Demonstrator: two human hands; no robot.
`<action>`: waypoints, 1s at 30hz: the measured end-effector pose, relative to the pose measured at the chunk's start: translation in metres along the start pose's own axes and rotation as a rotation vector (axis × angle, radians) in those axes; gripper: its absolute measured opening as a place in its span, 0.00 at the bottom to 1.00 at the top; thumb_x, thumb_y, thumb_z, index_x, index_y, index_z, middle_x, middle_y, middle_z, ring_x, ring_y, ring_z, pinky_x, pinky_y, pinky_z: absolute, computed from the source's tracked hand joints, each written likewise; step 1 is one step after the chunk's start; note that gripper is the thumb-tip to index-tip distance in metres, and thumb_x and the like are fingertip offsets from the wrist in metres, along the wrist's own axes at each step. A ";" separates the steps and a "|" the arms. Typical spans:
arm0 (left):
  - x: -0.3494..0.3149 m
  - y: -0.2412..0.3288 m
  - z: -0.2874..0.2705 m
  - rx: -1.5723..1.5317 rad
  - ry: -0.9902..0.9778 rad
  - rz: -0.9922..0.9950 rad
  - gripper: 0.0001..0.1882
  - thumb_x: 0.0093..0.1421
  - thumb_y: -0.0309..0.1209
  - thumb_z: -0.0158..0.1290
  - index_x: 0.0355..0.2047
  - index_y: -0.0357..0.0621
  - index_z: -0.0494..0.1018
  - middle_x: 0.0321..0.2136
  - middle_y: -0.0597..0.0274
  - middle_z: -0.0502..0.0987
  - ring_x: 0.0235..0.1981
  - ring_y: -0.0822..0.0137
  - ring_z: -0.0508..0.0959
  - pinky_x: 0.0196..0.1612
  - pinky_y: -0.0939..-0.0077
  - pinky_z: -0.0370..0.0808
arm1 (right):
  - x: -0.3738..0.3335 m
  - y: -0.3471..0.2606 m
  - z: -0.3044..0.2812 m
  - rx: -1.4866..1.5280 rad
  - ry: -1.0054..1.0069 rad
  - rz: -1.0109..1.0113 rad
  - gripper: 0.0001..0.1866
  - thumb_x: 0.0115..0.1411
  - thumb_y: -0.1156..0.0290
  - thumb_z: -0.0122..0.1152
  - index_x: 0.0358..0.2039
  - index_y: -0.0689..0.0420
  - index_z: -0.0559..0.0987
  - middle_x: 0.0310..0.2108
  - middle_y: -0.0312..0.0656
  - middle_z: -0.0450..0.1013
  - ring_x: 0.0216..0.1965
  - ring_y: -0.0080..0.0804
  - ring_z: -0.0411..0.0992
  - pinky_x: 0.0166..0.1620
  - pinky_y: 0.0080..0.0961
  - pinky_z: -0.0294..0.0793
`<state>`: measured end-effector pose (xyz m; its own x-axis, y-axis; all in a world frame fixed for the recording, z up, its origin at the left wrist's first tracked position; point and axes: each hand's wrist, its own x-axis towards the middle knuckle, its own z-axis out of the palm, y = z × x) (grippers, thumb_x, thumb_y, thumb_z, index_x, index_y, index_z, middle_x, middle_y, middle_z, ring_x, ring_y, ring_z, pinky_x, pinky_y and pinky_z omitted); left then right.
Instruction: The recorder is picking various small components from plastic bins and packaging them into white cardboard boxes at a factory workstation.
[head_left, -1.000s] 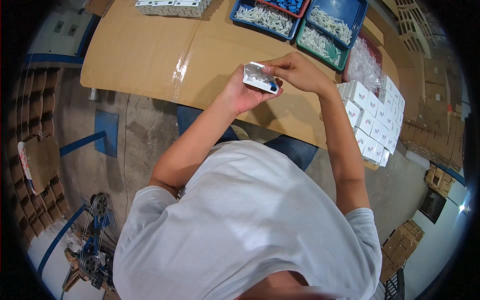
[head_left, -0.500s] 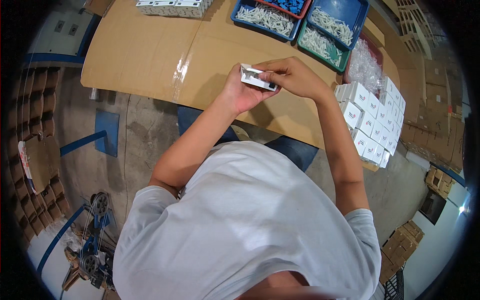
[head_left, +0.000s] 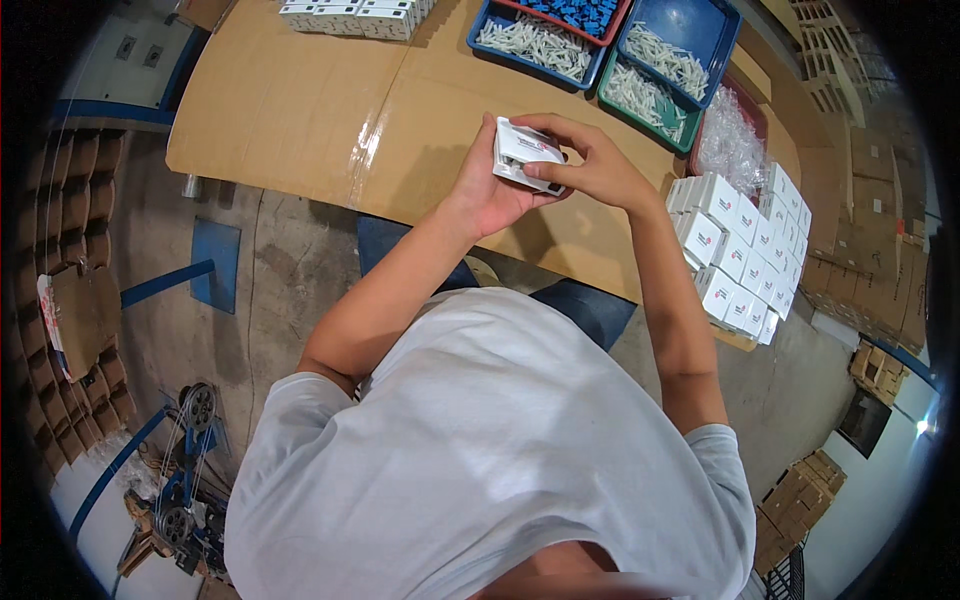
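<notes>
A small white box (head_left: pixel 523 143) with printing on its lid is held between both my hands above the near part of the table. My left hand (head_left: pixel 482 190) cradles it from below and from the left, with the thumb along its side. From the right, my right hand (head_left: pixel 592 165) grips it, fingers over the far edge and thumb at the near edge. The lid lies across the top, with a gap showing along the near side. What is inside is mostly hidden.
On the cardboard-covered table (head_left: pixel 290 110) white boxes (head_left: pixel 745 250) are stacked at right. A row of white boxes (head_left: pixel 360 20) stands far left. Several trays of small parts include a blue tray (head_left: pixel 705 35) and a green tray (head_left: pixel 645 130). Clear plastic bags (head_left: pixel 728 140) fill a red tray.
The box stood open with its inside showing; now its printed lid is folded over the top. My right thumb has moved from inside the box to its near edge.
</notes>
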<state>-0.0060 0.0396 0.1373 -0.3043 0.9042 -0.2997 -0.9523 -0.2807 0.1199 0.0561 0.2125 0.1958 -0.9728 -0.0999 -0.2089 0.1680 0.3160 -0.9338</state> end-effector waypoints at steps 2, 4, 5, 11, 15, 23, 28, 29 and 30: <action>-0.003 -0.004 0.007 0.073 0.075 0.040 0.39 0.70 0.65 0.32 0.63 0.46 0.64 0.55 0.48 0.74 0.55 0.53 0.76 0.59 0.43 0.74 | -0.003 0.002 0.000 -0.031 0.014 -0.026 0.29 0.56 0.68 0.73 0.59 0.53 0.78 0.60 0.43 0.73 0.61 0.34 0.69 0.65 0.32 0.65; -0.001 -0.005 0.002 0.068 0.067 0.036 0.39 0.70 0.66 0.31 0.63 0.46 0.64 0.55 0.48 0.74 0.55 0.52 0.76 0.59 0.43 0.74 | -0.005 0.006 0.000 -0.062 0.024 -0.056 0.29 0.56 0.69 0.73 0.59 0.53 0.79 0.60 0.44 0.73 0.62 0.34 0.69 0.65 0.32 0.65; -0.001 -0.005 0.000 0.062 0.059 0.027 0.40 0.70 0.66 0.30 0.64 0.46 0.63 0.55 0.47 0.74 0.55 0.51 0.76 0.59 0.42 0.74 | -0.006 0.010 0.000 -0.073 0.023 -0.087 0.29 0.56 0.69 0.73 0.59 0.53 0.79 0.61 0.44 0.73 0.62 0.35 0.69 0.65 0.33 0.66; 0.000 -0.005 -0.001 0.081 0.045 0.014 0.40 0.71 0.66 0.29 0.65 0.46 0.61 0.56 0.45 0.73 0.55 0.48 0.76 0.59 0.44 0.74 | -0.008 0.009 0.001 -0.016 -0.005 -0.074 0.30 0.55 0.70 0.73 0.60 0.50 0.79 0.65 0.44 0.69 0.63 0.37 0.68 0.64 0.34 0.67; 0.000 -0.003 0.000 0.082 0.023 0.013 0.39 0.71 0.64 0.28 0.66 0.45 0.60 0.56 0.45 0.72 0.56 0.47 0.75 0.58 0.45 0.75 | -0.012 0.006 0.001 0.004 -0.029 -0.047 0.30 0.56 0.71 0.73 0.61 0.49 0.79 0.66 0.43 0.68 0.63 0.36 0.68 0.62 0.34 0.69; -0.015 -0.004 0.002 0.171 0.020 0.030 0.37 0.72 0.64 0.29 0.64 0.48 0.63 0.52 0.51 0.76 0.54 0.55 0.78 0.53 0.59 0.79 | -0.028 0.001 0.014 -0.052 0.021 -0.143 0.35 0.51 0.65 0.78 0.62 0.47 0.77 0.69 0.43 0.64 0.66 0.37 0.65 0.57 0.33 0.73; -0.041 -0.022 0.021 0.331 0.181 0.039 0.27 0.73 0.53 0.42 0.60 0.47 0.69 0.49 0.57 0.79 0.49 0.63 0.81 0.48 0.65 0.79 | -0.057 -0.020 0.032 -0.331 0.225 -0.309 0.48 0.45 0.62 0.81 0.67 0.52 0.69 0.69 0.44 0.64 0.72 0.46 0.58 0.69 0.41 0.62; -0.045 -0.026 0.014 0.431 0.178 0.071 0.25 0.73 0.50 0.44 0.59 0.44 0.69 0.48 0.57 0.79 0.48 0.65 0.81 0.47 0.69 0.79 | -0.064 -0.026 0.035 -0.414 0.207 -0.277 0.54 0.42 0.63 0.82 0.69 0.54 0.63 0.69 0.46 0.63 0.74 0.49 0.54 0.73 0.45 0.52; -0.051 -0.026 0.013 0.530 0.174 0.096 0.24 0.73 0.46 0.46 0.58 0.42 0.69 0.48 0.56 0.79 0.46 0.66 0.81 0.47 0.72 0.79 | -0.072 -0.026 0.040 -0.413 0.219 -0.271 0.54 0.42 0.63 0.82 0.69 0.54 0.63 0.69 0.46 0.63 0.74 0.49 0.54 0.73 0.45 0.52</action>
<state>0.0350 0.0047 0.1619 -0.4317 0.8032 -0.4104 -0.7912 -0.1187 0.5999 0.1278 0.1739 0.2238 -0.9905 -0.0439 0.1305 -0.1271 0.6553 -0.7445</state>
